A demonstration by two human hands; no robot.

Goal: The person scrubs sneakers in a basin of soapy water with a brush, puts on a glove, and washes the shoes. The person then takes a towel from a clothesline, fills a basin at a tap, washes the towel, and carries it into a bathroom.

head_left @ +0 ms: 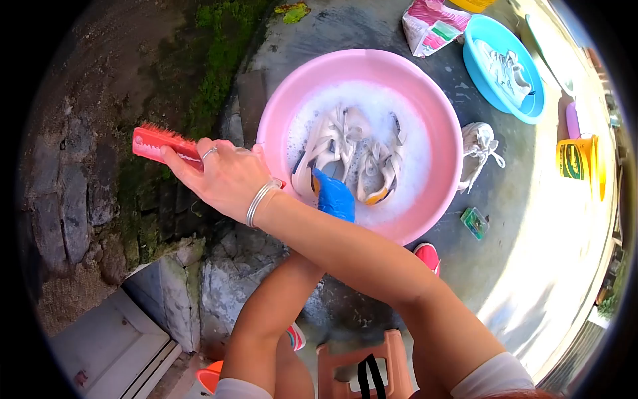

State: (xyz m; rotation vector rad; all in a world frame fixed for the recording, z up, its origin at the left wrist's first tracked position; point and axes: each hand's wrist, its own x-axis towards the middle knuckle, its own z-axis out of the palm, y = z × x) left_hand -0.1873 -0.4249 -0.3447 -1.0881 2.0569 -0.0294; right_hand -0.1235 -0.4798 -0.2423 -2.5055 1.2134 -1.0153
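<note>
My arms are crossed. My right hand (229,174), bare with a ring and silver bangles, reaches to the left, wrapped round a red scrubbing brush (166,147) whose bristles point up. It is beside the rim of a pink basin (276,106). Inside the basin, my left hand (335,198), in a blue glove, grips the heel opening of a white sneaker (332,139); its fingertips are partly hidden. A second white sneaker (382,169) lies to the right of it. Both sneakers sit in soapy water (422,153) with white foam.
A blue basin (473,73) holding a white shoe (508,73) stands at upper right, next to a pink-and-white packet (432,30). Another white sneaker (475,153), a green item (474,223) and a yellow bucket (578,159) are right. A mossy brick edge (199,86) lies left; a stool (392,352) is below.
</note>
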